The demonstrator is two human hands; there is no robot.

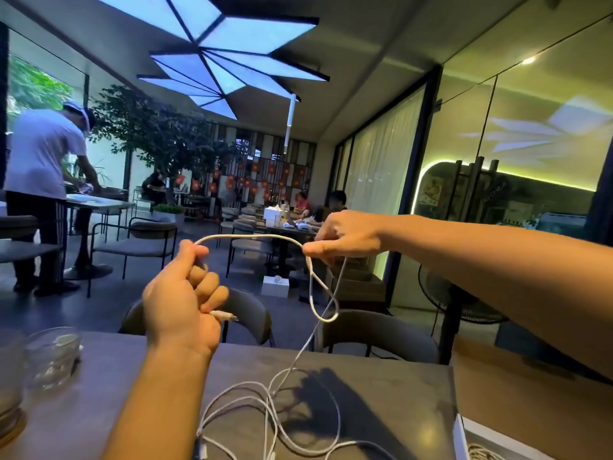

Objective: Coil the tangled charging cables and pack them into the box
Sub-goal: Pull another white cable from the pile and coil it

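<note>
The cable [308,270] has a smooth white plastic jacket; the table [99,393] top is matt grey; the cup [49,356] is clear glass.

You have a glass [53,356] at the table's [99,410] left, two chairs [381,330] beyond it, a fan [464,310] right.

**What the view cuts off or blurs**

The white box [464,436] is cropped by the bottom edge, so only one corner shows, with a coiled cable inside it barely visible. The tangle of white cables [265,413] on the table runs off the bottom edge. A glass [49,356] at left is blurred. The left hand [179,307] hides part of the cable it grips.
</note>
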